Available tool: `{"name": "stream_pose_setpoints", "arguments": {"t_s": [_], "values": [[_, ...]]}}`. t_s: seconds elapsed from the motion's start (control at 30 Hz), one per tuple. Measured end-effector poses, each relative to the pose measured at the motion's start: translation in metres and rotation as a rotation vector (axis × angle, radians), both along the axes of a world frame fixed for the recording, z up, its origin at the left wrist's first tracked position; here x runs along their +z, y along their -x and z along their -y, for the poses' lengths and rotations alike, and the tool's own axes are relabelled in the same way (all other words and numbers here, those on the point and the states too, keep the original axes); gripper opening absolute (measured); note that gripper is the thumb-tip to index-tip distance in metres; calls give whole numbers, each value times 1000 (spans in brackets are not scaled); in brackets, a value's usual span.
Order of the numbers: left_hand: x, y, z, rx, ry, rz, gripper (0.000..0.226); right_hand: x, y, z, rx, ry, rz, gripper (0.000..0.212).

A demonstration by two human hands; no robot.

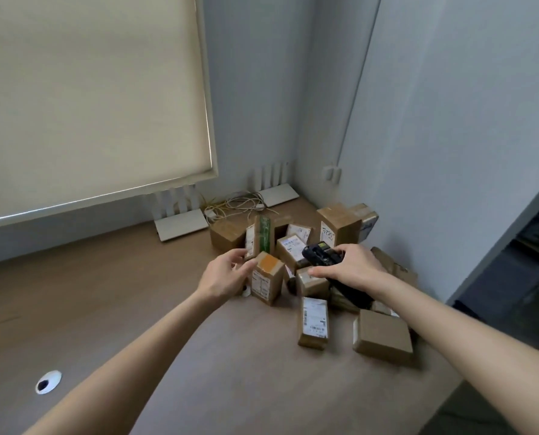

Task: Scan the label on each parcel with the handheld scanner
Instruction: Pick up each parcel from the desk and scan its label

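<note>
While my right hand [353,266] is gripping the scanner [323,255] at centre frame, my left hand [227,273] is reaching, fingers relaxed, beside an orange-taped box [266,277].

Room light is dim and even, slightly cool. Daylight seeps around the drawn roller blind [89,98], brightest along its lower edge. My forearms cast faint, soft shadows on the desk [111,293]. Wide-angle distortion bends the walls. Focus is soft overall; parcel label [315,313] print is probably unreadable.
</note>
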State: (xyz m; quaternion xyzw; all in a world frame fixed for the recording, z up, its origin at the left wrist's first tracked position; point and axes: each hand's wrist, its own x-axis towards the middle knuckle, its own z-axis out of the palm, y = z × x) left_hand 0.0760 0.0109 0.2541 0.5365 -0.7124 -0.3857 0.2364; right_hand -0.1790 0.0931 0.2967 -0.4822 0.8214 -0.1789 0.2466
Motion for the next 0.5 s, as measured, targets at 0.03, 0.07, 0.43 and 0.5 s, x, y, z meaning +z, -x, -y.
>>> {"name": "stream_pose_setpoints", "arguments": {"t_s": [0.03,0.07,0.43,0.5], "values": [[-9,8,7,-27,-20,1,53,-9,6,2,-20,-7,12,106],[-19,17,12,-48,-43,1,53,-19,12,3,-42,-18,23,104],[-168,116,44,-132,-270,71,50,-168,89,30,-176,-165,143,85],[-197,127,43,-131,-316,90,54,-198,96,34,-199,-188,163,82]]}}
